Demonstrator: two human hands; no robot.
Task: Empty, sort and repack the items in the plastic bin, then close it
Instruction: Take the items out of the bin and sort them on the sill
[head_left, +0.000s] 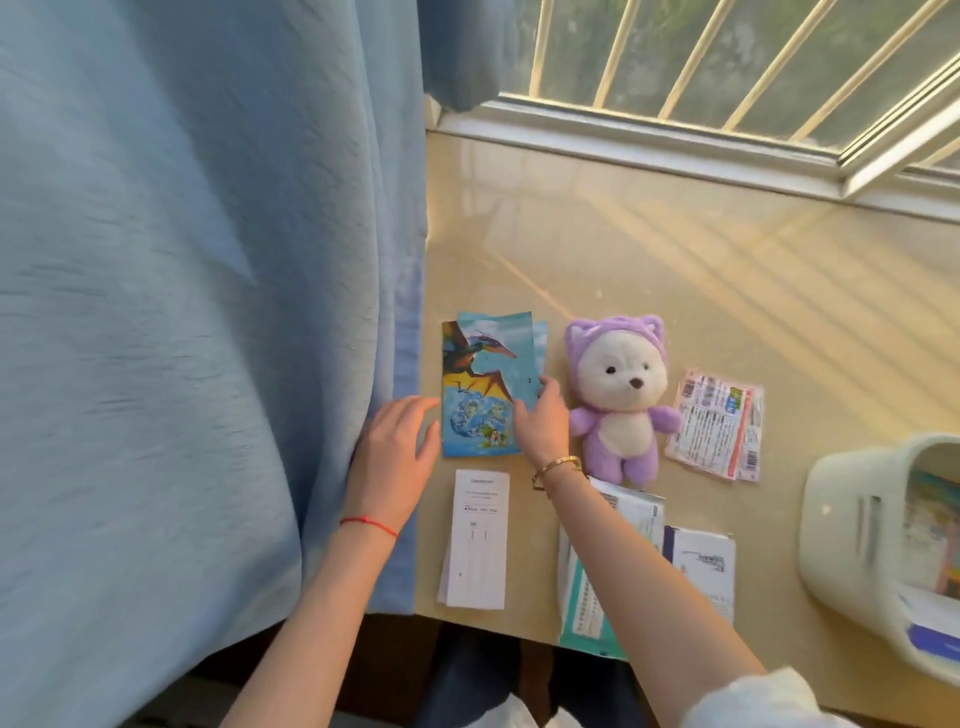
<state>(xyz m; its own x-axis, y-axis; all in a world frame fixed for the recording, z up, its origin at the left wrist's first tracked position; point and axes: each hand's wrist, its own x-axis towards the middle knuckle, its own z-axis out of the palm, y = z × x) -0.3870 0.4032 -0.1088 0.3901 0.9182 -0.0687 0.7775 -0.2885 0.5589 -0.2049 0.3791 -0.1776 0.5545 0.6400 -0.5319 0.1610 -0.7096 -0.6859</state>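
Mid-frame, the right hand (540, 421) pinched the right edge of the dinosaur cards (483, 384) on the desk (623, 260). The left hand (400, 447) lay slack and spread just beside them. Best to square the stack between both palms. The plastic bin (852, 519), tipped over at lower right, had papers left inside.

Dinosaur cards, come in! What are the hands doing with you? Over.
Left hand open beside dinosaur cards. Right hand on their right edge, grip unclear. Bin tipped, still part full. Plush bear close, not blocking.
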